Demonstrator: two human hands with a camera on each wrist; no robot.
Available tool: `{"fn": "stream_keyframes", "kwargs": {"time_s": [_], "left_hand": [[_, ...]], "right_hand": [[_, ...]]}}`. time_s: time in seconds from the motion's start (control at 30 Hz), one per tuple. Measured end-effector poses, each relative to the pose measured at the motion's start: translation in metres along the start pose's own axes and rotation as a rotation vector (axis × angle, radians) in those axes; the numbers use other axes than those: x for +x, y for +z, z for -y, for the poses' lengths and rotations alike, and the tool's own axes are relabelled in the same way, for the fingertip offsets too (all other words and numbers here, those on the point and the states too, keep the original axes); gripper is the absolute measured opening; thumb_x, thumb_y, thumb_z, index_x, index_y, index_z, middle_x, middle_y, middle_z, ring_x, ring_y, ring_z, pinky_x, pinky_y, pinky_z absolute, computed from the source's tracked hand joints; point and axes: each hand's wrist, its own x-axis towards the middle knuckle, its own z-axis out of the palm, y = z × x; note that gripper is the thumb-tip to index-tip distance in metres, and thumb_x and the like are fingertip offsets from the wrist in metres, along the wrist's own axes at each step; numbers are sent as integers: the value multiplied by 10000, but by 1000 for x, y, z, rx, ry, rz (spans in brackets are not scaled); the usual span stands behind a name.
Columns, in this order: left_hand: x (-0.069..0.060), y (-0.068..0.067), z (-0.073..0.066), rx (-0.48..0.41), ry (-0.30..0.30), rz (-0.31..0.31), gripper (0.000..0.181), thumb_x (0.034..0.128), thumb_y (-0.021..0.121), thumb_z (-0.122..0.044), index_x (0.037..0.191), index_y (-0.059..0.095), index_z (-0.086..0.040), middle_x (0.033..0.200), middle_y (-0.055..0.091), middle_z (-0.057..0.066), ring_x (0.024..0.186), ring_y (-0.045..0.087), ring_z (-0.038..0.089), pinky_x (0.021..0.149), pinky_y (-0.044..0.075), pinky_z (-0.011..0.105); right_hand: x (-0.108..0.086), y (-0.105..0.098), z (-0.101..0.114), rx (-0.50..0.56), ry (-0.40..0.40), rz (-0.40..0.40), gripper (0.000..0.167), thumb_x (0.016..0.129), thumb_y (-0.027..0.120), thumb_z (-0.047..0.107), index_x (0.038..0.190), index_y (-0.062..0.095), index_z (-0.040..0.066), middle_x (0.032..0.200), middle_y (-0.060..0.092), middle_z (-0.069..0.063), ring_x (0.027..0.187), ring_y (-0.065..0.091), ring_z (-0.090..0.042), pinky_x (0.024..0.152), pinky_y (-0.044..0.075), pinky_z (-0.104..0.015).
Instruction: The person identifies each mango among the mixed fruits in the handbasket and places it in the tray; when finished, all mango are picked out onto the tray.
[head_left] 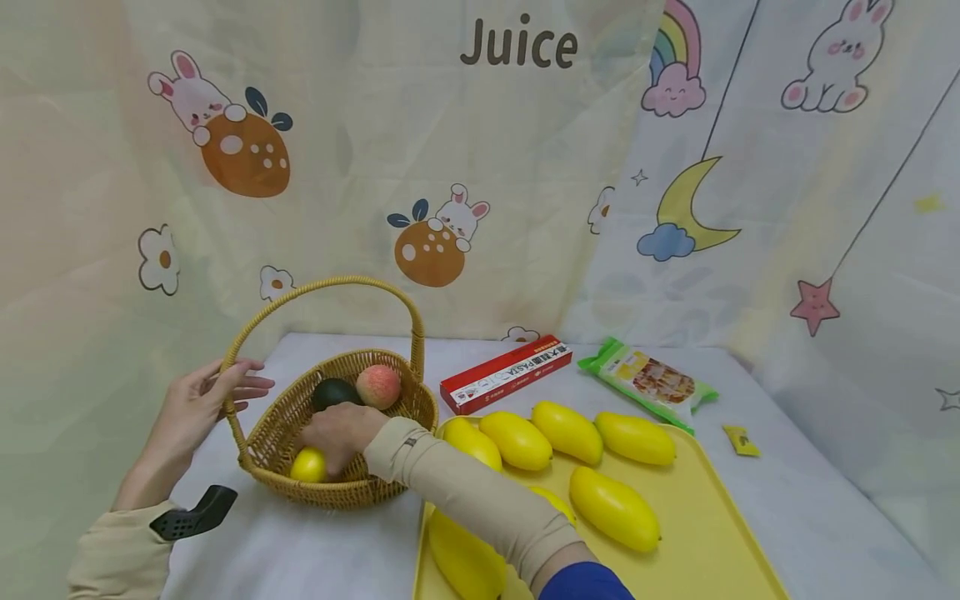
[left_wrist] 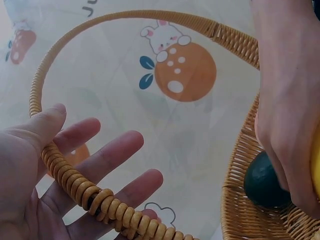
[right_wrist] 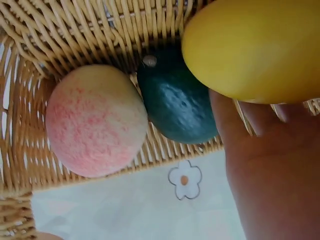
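A wicker basket with a tall arched handle stands on the left of the table. My left hand is at the left side of the handle, which runs between the thumb and the spread, mostly straight fingers. Inside the basket, my right hand holds a yellow mango with its fingers around it. Right beside that hand lies a dark green avocado. A pink and cream peach touches the avocado. Part of the mango is hidden by the right hand in the head view.
A yellow tray holding several mangoes is to the right, partly under the right forearm. Behind it lie a red and white pasta box and a green food packet. A small yellow sachet is at the far right.
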Motion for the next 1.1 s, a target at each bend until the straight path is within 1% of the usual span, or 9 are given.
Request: {"fn": "stream_keyframes", "kwargs": {"time_s": [0.1, 0.2, 0.4, 0.5, 0.6, 0.73, 0.93, 1.0, 1.1], "left_hand": [[0, 1, 1, -17, -15, 0, 321, 1006, 444, -404, 1187, 604, -193, 964, 711, -177, 904, 660, -29, 718, 514, 152], [-1, 2, 3, -23, -22, 3, 321, 1004, 447, -404, 1187, 607, -195, 976, 707, -189, 918, 658, -33, 722, 518, 157], [-3, -1, 5, -16, -18, -6, 300, 1009, 444, -397, 1180, 604, -210, 975, 707, -190, 912, 657, -36, 717, 512, 144], [-4, -2, 5, -19, -27, -10, 303, 1007, 445, -403, 1181, 604, -214, 972, 708, -187, 906, 658, -34, 717, 512, 145], [-4, -1, 5, -24, -34, -7, 299, 1005, 447, -407, 1178, 605, -221, 968, 708, -187, 902, 659, -33, 715, 511, 146], [-4, -1, 5, -14, -26, -9, 296, 1007, 444, -403, 1174, 603, -218, 964, 707, -192, 899, 657, -40, 710, 511, 145], [-4, -3, 3, 10, -24, -18, 278, 1008, 441, -407, 1167, 595, -239, 951, 699, -214, 889, 648, -56, 712, 509, 139], [-3, -3, 2, 5, -15, -15, 271, 1009, 449, -394, 1168, 596, -230, 953, 701, -209, 892, 652, -47, 715, 512, 140], [-1, -2, 1, -6, 14, -10, 253, 1012, 459, -362, 1162, 605, -218, 955, 706, -200, 894, 660, -36, 718, 514, 139]], "right_hand": [[-4, 3, 1, 27, 8, 15, 445, 835, 708, 329, 1256, 566, 335, 1014, 580, 145, 867, 501, -48, 776, 440, -199], [-7, 4, 3, 52, 9, 36, 438, 847, 700, 324, 1260, 555, 333, 1000, 570, 139, 865, 493, -55, 774, 434, -204], [-12, -5, 5, 43, -9, 63, 440, 857, 694, 290, 1268, 538, 320, 995, 558, 125, 869, 483, -61, 763, 427, -204], [-18, -11, 3, 42, -13, 62, 505, 837, 713, 324, 1302, 516, 333, 1033, 552, 136, 902, 478, -53, 800, 428, -197], [-30, -18, -1, 45, -11, 37, 595, 803, 754, 364, 1337, 491, 349, 1067, 556, 146, 930, 491, -49, 834, 437, -198], [-52, -30, -10, 35, -13, -21, 671, 774, 794, 369, 1363, 475, 336, 1108, 578, 142, 950, 516, -57, 856, 438, -202], [-102, -46, -34, -27, -64, -198, 560, 784, 764, 372, 1275, 528, 240, 1131, 627, 67, 974, 573, -91, 819, 454, -213], [-122, -50, -44, 6, -55, -236, 540, 780, 772, 342, 1247, 528, 222, 1107, 626, 41, 953, 578, -117, 778, 473, -224], [-151, -52, -59, 76, -3, -240, 581, 767, 792, 292, 1273, 516, 215, 1121, 617, 26, 944, 578, -135, 770, 483, -253]]}}
